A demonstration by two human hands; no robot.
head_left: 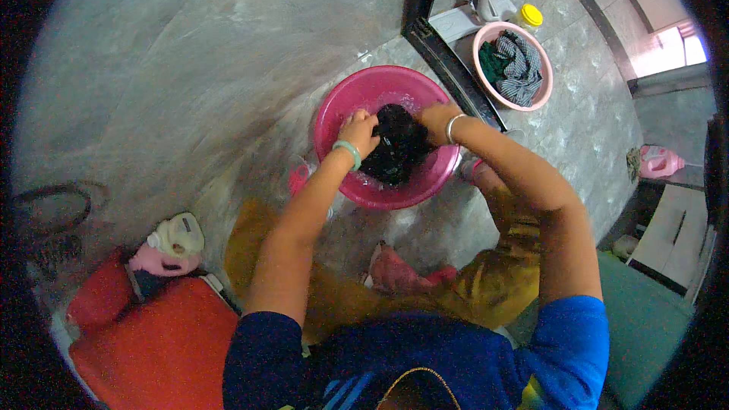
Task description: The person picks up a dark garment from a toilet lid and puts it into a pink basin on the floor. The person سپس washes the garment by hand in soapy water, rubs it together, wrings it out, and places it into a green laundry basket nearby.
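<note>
Stretched forward, left hand (358, 132) and right hand (438, 122) curl against black cloth (398, 146) between them; whether pinching, I cannot tell.

Basin (325, 121): on the floor (440, 237), in front of the person (425, 349).
Cloth (399, 148): inside the basin, between left hand (358, 134) and right hand (438, 123).
Tub (484, 36): beyond the basin, to its right.
Garments (521, 68): in the tub.
Jar (531, 16): just behind the tub.
Jugs (176, 239): to the person's left, well apart from the basin.
</note>
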